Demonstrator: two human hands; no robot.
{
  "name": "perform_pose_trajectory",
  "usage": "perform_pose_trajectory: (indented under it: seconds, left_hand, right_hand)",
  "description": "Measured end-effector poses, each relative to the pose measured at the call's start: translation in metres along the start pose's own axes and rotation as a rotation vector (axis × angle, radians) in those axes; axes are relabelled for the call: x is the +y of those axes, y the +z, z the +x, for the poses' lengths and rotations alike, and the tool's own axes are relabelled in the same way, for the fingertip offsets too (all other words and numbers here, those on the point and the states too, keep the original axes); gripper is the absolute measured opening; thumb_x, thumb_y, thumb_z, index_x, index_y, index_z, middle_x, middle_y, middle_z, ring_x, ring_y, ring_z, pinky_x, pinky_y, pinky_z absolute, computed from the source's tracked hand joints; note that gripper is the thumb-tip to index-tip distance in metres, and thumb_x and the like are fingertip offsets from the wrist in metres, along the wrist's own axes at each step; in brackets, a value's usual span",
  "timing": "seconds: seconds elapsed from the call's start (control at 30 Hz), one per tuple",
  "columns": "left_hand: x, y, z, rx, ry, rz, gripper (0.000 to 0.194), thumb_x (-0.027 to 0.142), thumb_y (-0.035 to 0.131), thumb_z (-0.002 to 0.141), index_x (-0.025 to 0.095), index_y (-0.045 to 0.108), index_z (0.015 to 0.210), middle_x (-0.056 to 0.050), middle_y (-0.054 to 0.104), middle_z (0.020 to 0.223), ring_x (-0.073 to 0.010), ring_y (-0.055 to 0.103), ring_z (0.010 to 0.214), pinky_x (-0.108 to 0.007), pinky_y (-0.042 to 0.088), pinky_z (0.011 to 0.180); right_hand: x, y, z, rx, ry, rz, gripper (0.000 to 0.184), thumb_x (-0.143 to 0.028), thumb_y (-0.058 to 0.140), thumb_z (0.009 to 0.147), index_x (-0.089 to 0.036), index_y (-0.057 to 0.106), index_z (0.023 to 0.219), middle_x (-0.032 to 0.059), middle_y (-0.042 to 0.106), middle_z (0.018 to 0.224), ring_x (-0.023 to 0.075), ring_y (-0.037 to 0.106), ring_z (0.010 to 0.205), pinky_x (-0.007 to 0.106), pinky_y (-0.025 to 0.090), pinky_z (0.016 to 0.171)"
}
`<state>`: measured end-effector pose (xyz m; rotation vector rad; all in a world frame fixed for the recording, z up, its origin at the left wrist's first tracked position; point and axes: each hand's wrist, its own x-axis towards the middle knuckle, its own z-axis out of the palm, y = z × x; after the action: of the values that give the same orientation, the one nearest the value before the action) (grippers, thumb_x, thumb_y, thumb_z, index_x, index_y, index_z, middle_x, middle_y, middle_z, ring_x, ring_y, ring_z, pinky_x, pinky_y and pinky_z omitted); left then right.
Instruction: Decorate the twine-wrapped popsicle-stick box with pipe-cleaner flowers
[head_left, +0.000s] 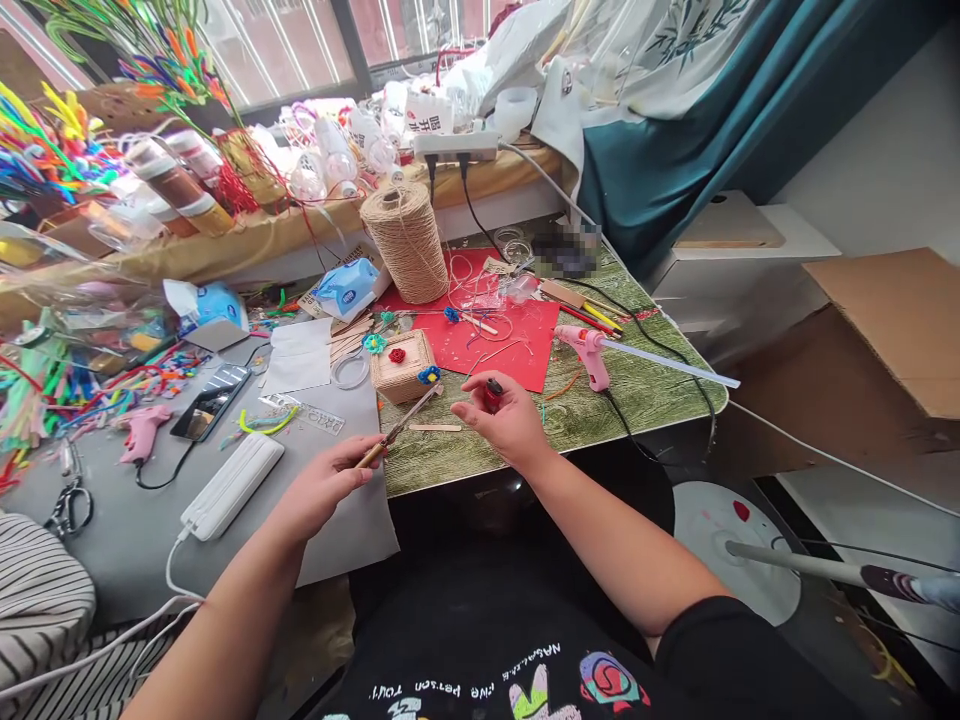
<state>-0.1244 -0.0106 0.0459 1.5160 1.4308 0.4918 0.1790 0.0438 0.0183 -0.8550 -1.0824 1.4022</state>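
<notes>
My left hand (330,485) is closed around a slim metal tool with a tan handle (371,456). The tool's tip points up and right, near a twine-wrapped box (405,380). A red flower (397,355) sits on top of the box, with a blue flower (429,375) at its right corner and a teal flower (374,344) at its left. To the right, my right hand (510,425) has its fingers curled around a small dark red and black object (493,392), whose kind I cannot make out. A flat wooden stick (435,428) lies between my hands.
A pink glue gun (589,350) with a long glue stick lies at the right, its cord trailing off the table edge. Behind the box stands a twine spool (409,240) beside red paper (487,350). On the left are a power strip (234,485), phone (211,400) and scissors (71,500).
</notes>
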Motion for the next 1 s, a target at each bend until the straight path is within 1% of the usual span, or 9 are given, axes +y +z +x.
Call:
perform_pose_trajectory:
  seconds: [0.23,0.37,0.47,0.57,0.7,0.77,0.8,0.93,1.0]
  left_hand:
    - [0.005,0.002,0.000,-0.030,-0.011,0.036,0.056,0.044,0.067,0.085,0.027,0.073,0.138,-0.006,0.070,0.139,-0.0325,0.066,0.120,-0.045,0.051,0.112]
    - [0.003,0.001,0.001,-0.010,-0.050,0.005,0.056,0.041,0.065,0.082,0.024,0.074,0.135,-0.008,0.072,0.135,-0.0327,0.067,0.118,-0.046,0.054,0.107]
    - [-0.001,0.000,0.002,0.005,-0.053,-0.005,0.056,0.040,0.062,0.083,0.021,0.073,0.134,-0.009,0.074,0.130,-0.0322,0.069,0.116,-0.046,0.056,0.106]
    - [-0.003,0.000,0.001,0.044,-0.020,0.055,0.055,0.041,0.062,0.086,0.022,0.072,0.137,-0.009,0.073,0.131,-0.0317,0.068,0.118,-0.046,0.055,0.107]
    - [0.004,0.007,0.001,0.110,0.039,0.225,0.057,0.039,0.063,0.088,0.026,0.067,0.144,-0.006,0.068,0.139,-0.0308,0.066,0.124,-0.042,0.054,0.107]
    - [0.010,0.013,0.001,0.128,0.075,0.282,0.059,0.037,0.062,0.088,0.027,0.065,0.146,-0.005,0.066,0.141,-0.0305,0.063,0.129,-0.042,0.052,0.112]
    - [0.012,0.016,0.002,0.131,0.089,0.293,0.059,0.037,0.062,0.088,0.027,0.064,0.146,-0.005,0.065,0.142,-0.0305,0.062,0.131,-0.042,0.051,0.114]
    - [0.013,0.027,0.007,0.116,0.104,0.294,0.059,0.038,0.061,0.088,0.026,0.063,0.146,-0.007,0.064,0.141,-0.0304,0.061,0.132,-0.042,0.051,0.115]
    - [0.010,0.031,0.011,0.124,0.096,0.320,0.059,0.037,0.061,0.088,0.025,0.063,0.146,-0.007,0.063,0.142,-0.0303,0.062,0.132,-0.042,0.052,0.114]
  right_hand:
    - [0.004,0.005,0.006,-0.020,-0.028,-0.006,0.040,-0.050,0.092,0.075,-0.025,0.068,0.094,-0.0066,0.043,0.068,0.0133,0.039,0.063,0.028,0.037,0.059]
    - [0.006,-0.006,0.004,-0.035,-0.100,-0.102,0.027,-0.051,0.076,0.093,-0.025,0.068,0.095,-0.0030,0.051,0.073,0.0147,0.046,0.065,0.030,0.041,0.062]
    - [0.011,-0.029,0.018,0.007,-0.157,-0.370,0.021,-0.043,0.060,0.102,-0.023,0.068,0.101,0.0008,0.058,0.081,0.0181,0.053,0.071,0.033,0.048,0.070]
    - [0.018,-0.060,0.043,0.127,-0.273,-0.787,0.023,-0.023,0.054,0.097,-0.019,0.066,0.117,0.0112,0.067,0.103,0.0282,0.063,0.096,0.045,0.053,0.092]
    - [0.028,-0.084,0.063,0.183,-0.326,-1.142,0.044,-0.009,0.055,0.086,-0.014,0.065,0.128,0.0219,0.066,0.132,0.0402,0.055,0.132,0.063,0.036,0.120]
    - [0.028,-0.084,0.061,0.155,-0.380,-1.134,0.044,-0.012,0.060,0.086,-0.015,0.066,0.130,0.0203,0.066,0.138,0.0407,0.051,0.140,0.066,0.027,0.127]
    - [0.027,-0.082,0.057,0.114,-0.415,-1.077,0.041,-0.016,0.062,0.089,-0.017,0.067,0.129,0.0182,0.067,0.137,0.0391,0.052,0.140,0.065,0.028,0.128]
    - [0.021,-0.066,0.039,-0.165,-0.420,-0.677,0.029,-0.036,0.073,0.096,-0.026,0.073,0.123,0.0103,0.073,0.124,0.0302,0.065,0.123,0.052,0.049,0.115]
    - [0.020,-0.061,0.034,-0.254,-0.351,-0.529,0.033,-0.040,0.079,0.092,-0.028,0.074,0.123,0.0090,0.073,0.122,0.0287,0.067,0.121,0.049,0.052,0.112]
